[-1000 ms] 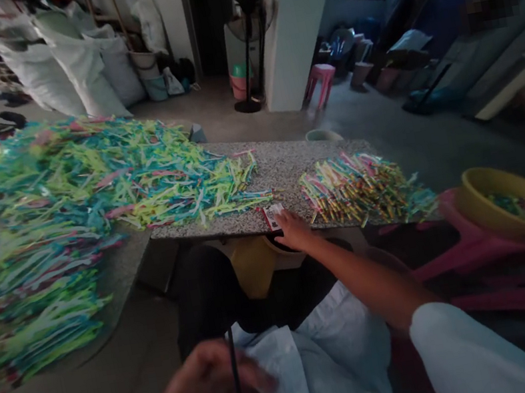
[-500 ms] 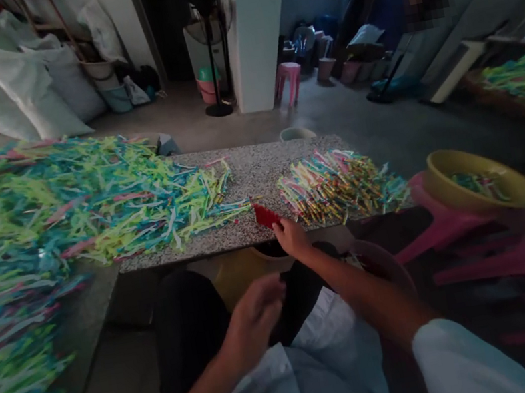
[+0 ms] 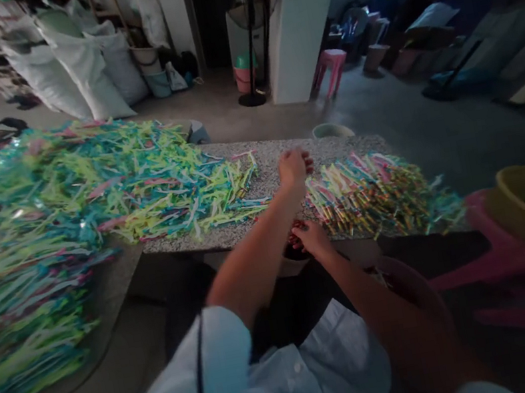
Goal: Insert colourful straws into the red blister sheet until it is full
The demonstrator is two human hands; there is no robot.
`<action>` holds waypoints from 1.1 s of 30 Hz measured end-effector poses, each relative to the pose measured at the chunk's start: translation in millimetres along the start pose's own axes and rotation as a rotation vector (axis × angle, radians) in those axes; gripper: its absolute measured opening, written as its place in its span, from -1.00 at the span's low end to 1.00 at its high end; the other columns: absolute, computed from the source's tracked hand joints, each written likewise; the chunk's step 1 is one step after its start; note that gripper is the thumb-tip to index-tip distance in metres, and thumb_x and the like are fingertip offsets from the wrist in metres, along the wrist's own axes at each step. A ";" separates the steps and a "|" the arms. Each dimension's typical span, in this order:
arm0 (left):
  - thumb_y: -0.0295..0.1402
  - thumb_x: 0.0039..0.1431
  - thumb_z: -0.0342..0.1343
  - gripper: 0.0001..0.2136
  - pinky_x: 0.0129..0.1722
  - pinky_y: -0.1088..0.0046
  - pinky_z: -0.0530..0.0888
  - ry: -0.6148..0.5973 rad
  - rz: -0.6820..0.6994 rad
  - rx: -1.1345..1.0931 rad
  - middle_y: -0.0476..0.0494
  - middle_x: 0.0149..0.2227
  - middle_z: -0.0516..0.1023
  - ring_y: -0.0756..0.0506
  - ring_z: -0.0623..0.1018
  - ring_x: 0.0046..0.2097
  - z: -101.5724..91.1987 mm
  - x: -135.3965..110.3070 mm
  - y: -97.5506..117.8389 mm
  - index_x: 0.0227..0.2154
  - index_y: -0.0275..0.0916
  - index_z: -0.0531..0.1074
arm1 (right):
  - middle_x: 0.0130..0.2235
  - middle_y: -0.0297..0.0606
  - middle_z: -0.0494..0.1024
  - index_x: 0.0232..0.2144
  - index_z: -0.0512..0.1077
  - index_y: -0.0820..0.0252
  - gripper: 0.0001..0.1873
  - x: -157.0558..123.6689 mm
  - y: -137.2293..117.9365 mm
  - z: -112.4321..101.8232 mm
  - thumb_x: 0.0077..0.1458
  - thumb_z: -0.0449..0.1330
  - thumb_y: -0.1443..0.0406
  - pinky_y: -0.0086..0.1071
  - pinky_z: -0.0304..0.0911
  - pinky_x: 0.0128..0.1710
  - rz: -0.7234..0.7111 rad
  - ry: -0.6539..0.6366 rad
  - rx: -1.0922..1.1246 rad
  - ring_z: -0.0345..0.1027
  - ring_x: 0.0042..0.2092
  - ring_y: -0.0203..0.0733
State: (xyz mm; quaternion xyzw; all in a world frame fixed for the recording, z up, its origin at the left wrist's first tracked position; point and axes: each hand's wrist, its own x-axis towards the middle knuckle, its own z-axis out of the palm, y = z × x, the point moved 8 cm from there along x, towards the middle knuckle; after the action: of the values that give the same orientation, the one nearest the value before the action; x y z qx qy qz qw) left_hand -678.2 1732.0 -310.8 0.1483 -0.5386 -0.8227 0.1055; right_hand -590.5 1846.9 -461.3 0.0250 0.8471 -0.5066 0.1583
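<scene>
The right hand (image 3: 314, 239) is at small dark-red pieces (image 3: 295, 241) by the front of the bench (image 3: 263, 156), the left hand (image 3: 292, 165) above; neither grip's closure can be told. Hasty sweeping could scatter pieces.

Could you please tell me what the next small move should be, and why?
Perhaps ease the left hand toward the smaller pile: it bends that way, close by, while the right hand is at the near edge of the table, small red pieces at its fingertips.
</scene>
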 end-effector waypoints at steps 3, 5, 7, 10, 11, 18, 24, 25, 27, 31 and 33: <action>-0.37 0.27 0.14 -0.87 -0.06 0.39 0.47 -0.283 0.435 0.563 -0.13 -0.28 0.53 -0.03 0.51 -0.25 -50.1 -3.1 36.8 -0.18 -0.28 0.48 | -0.39 -0.27 0.61 0.03 0.48 0.27 -0.63 1.2 -2.1 4.3 0.21 0.24 0.22 -0.52 0.24 -0.60 -0.023 -0.068 -0.112 0.47 -0.56 -0.26; -0.32 0.22 0.20 -0.87 0.07 0.27 0.47 -0.495 0.555 0.974 -0.18 -0.26 0.58 -0.12 0.55 -0.16 -96.9 -31.0 18.2 -0.24 -0.25 0.55 | -0.44 -0.28 0.59 0.04 0.51 0.28 -0.64 4.9 -10.1 7.2 0.25 0.22 0.23 -0.48 0.28 -0.53 -0.117 -0.116 -0.204 0.46 -0.55 -0.24; -0.28 0.25 0.19 -0.78 0.18 0.19 0.44 -0.629 0.602 1.237 -0.27 -0.09 0.63 -0.21 0.57 0.00 -149.0 -62.3 -9.7 -0.12 -0.22 0.60 | -0.41 -0.24 0.62 0.04 0.54 0.28 -0.65 10.1 -16.0 6.5 0.28 0.22 0.23 -0.42 0.34 -0.39 -0.188 -0.108 -0.314 0.51 -0.46 -0.19; -0.27 0.38 0.07 -0.63 0.32 0.07 0.36 -0.699 0.698 1.445 -0.32 0.24 0.50 -0.26 0.45 0.28 -194.2 -98.4 -41.9 0.17 -0.21 0.50 | -0.20 -0.09 0.68 0.06 0.58 0.26 -0.63 17.2 -20.5 3.5 0.26 0.27 0.22 -0.34 0.37 -0.16 -0.252 -0.038 -0.476 0.59 -0.17 -0.04; -0.27 0.41 0.05 -0.59 0.36 0.04 0.32 -0.706 0.736 1.471 -0.32 0.31 0.43 -0.27 0.36 0.36 -196.9 -105.6 -49.4 0.24 -0.23 0.43 | -0.14 -0.07 0.68 0.06 0.58 0.25 -0.62 18.8 -20.4 3.9 0.26 0.27 0.22 -0.32 0.36 -0.12 -0.257 -0.030 -0.512 0.58 -0.10 -0.01; -0.34 0.45 0.03 -0.62 0.43 -0.08 0.16 -0.768 0.867 1.523 -0.26 0.37 0.36 -0.33 0.18 0.46 -166.0 -103.5 -83.6 0.26 -0.18 0.43 | -0.11 -0.11 0.67 0.07 0.57 0.22 -0.64 20.8 -19.9 5.6 0.30 0.25 0.19 -0.33 0.30 -0.14 -0.248 -0.019 -0.611 0.55 -0.11 -0.05; -0.30 0.45 0.05 -0.67 0.36 -0.02 0.29 -0.722 0.883 1.526 -0.27 0.25 0.49 -0.30 0.32 0.38 -179.2 -98.1 -86.6 0.18 -0.20 0.51 | -0.14 -0.18 0.66 0.06 0.55 0.23 -0.65 19.8 -21.4 5.1 0.28 0.27 0.24 -0.35 0.27 -0.13 -0.203 -0.012 -0.661 0.53 -0.11 -0.10; -0.29 0.46 0.05 -0.67 0.35 -0.01 0.31 -0.706 0.897 1.530 -0.26 0.25 0.50 -0.29 0.32 0.38 -182.2 -98.4 -86.1 0.17 -0.20 0.51 | -0.14 -0.18 0.66 0.06 0.55 0.22 -0.66 19.4 -21.4 5.0 0.28 0.26 0.24 -0.35 0.27 -0.14 -0.194 -0.009 -0.666 0.52 -0.12 -0.11; -0.29 0.47 0.03 -0.67 0.35 0.02 0.33 -0.687 0.927 1.541 -0.23 0.26 0.49 -0.29 0.31 0.39 -187.5 -100.3 -86.5 0.18 -0.19 0.51 | -0.15 -0.20 0.66 0.06 0.54 0.20 -0.67 18.1 -22.1 5.6 0.30 0.25 0.23 -0.36 0.26 -0.16 -0.191 -0.008 -0.671 0.52 -0.13 -0.12; -0.27 0.49 -0.01 -0.61 0.37 0.03 0.30 -0.704 0.952 1.550 -0.21 0.35 0.41 -0.29 0.27 0.43 -194.8 -106.1 -88.6 0.28 -0.19 0.41 | -0.12 -0.18 0.66 0.06 0.54 0.20 -0.68 15.3 -23.8 7.2 0.32 0.24 0.21 -0.37 0.26 -0.15 -0.213 0.000 -0.700 0.53 -0.11 -0.11; -0.26 0.50 -0.04 -0.58 0.39 0.01 0.25 -0.740 0.929 1.557 -0.22 0.39 0.35 -0.29 0.23 0.45 -196.5 -108.1 -89.6 0.33 -0.19 0.35 | -0.10 -0.15 0.66 0.06 0.54 0.20 -0.68 14.2 -24.6 7.8 0.34 0.22 0.21 -0.36 0.26 -0.12 -0.226 0.010 -0.726 0.53 -0.09 -0.10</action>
State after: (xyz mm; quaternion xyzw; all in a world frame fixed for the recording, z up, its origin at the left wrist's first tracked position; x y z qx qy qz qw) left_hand -508.2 1635.7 -452.8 -0.3177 -0.9348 -0.1082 0.1160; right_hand -607.1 1826.6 -447.9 -0.1238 0.9696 -0.1879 0.0959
